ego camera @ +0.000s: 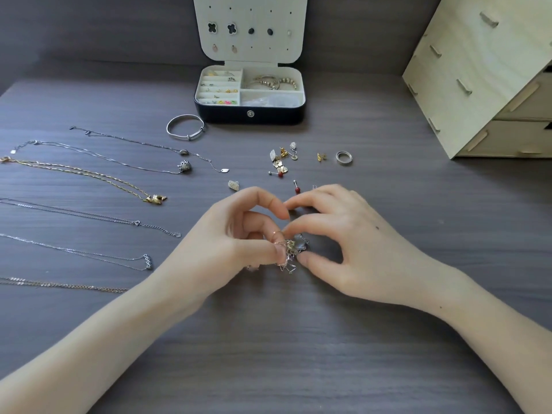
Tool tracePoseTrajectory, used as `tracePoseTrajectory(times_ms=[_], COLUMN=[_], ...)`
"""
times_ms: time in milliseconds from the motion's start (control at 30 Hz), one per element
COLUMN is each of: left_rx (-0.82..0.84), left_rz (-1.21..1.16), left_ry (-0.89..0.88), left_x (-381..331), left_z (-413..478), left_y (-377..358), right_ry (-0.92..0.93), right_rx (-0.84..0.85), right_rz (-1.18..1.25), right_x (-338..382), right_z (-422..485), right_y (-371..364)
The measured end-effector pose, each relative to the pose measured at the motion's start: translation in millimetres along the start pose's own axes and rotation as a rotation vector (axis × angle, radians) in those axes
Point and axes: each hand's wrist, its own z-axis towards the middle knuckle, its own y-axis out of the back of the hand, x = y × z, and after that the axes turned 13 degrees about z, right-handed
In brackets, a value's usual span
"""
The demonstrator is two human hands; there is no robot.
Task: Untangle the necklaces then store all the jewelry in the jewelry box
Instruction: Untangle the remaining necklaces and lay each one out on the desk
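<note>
We are pinching a knot of chains (290,250) between left hand (236,239) and right hand (343,243), low over the table (298,348), seemingly teasing strands loose; separate necklaces (89,174) are lying in rows leftward, the jewelry box (249,116) standing open behind

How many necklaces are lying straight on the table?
6, at left, far to near: bead chain, silver pendant, gold pendant, plain silver, fine silver, rose-gold chain. The held tangle may hide more.

Left hand (227,243), right hand (352,243): fingers curled, pinching (forearms converging).
</note>
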Motion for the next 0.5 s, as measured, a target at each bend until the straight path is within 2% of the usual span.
tracePoseTrajectory(times_ms=[200, 500], left_rx=[-0.056, -0.089], left_rz=[-0.041, -0.027], left_ry=[0.000, -0.001], left_x=[-2, -2], left_z=[-1, 0], left_y=[4, 8], right_ry=[-0.007, -0.207], right_rx=[0.018, -0.037], right_rz=[0.040, 0.458], right_x=[-2, 5], right_z=[2, 2], right_y=[6, 26])
